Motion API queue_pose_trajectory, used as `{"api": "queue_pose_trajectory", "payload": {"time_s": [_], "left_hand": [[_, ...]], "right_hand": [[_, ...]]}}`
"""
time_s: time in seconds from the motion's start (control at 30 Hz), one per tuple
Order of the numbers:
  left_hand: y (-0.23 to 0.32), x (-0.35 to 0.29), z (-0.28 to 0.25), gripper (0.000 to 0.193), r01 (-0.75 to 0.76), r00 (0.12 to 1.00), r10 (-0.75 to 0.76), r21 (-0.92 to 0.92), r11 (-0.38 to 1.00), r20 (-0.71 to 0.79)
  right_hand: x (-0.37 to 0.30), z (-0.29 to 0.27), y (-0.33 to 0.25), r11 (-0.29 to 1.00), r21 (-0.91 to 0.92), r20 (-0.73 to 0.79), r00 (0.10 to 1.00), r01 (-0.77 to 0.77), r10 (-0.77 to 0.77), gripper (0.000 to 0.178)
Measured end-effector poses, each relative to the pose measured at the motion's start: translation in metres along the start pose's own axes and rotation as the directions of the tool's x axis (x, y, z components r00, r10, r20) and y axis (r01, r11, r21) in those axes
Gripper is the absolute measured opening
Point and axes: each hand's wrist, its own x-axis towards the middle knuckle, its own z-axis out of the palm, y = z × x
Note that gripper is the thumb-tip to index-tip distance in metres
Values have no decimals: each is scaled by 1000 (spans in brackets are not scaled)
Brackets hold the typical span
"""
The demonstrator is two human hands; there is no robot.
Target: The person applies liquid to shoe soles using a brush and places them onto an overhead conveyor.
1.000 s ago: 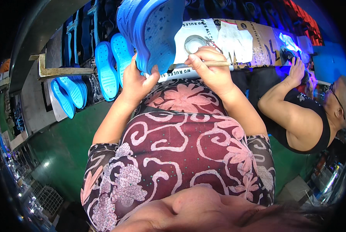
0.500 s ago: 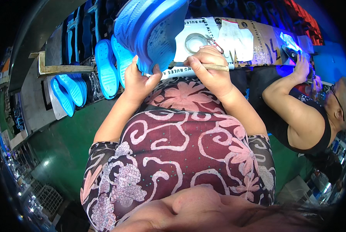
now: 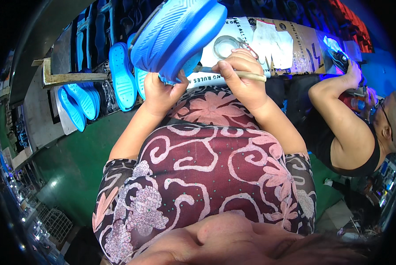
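My left hand (image 3: 163, 92) is closed on the heel end of a thick-walled blue shoe (image 3: 173, 39), held up above the bench with its ribbed outer side showing. Between the thumb and fingers of my right hand (image 3: 244, 79) is a wooden-handled brush (image 3: 251, 75). It points left at the shoe, and its tip is hidden at the shoe's edge. Just beyond my right hand stands a round clear bowl (image 3: 225, 46), with a small red-handled tool (image 3: 248, 46) against its rim. Left of the shoe lies a flat blue insole-like piece (image 3: 121, 77) with holes.
Several blue soles (image 3: 80, 106) lie at the left beside a wooden bar (image 3: 76, 79). Cardboard (image 3: 306, 48) and white paper (image 3: 273, 42) cover the bench. At the right a co-worker's arm (image 3: 339, 101) reaches to a lit item. Dark racks line the back.
The shoe has turned and shifted right, so its outer side now shows and its inside is mostly hidden. My right hand keeps the brush nearly in place. The co-worker's arm has moved slightly.
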Motion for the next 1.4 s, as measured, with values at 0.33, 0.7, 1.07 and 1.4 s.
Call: {"api": "queue_pose_trajectory", "payload": {"time_s": [0.33,0.7,1.07,1.4], "left_hand": [[26,15,-10,37,109,988,-99,-77,991,121],[1,11,-9,47,-27,981,1,130,991,192],[50,78,-43,54,505,861,-396,-444,741,319],[102,278,94,44,821,556,33,-555,131,830]], "right_hand": [[-7,2,2,969,206,-78,985,-135,153,24],[0,-2,-6,989,-136,-174,981,67,-90,19],[-34,-42,13,910,237,-213,896,-340,390,26],[-52,-47,7,820,353,-349,750,-451,562,29]]}}
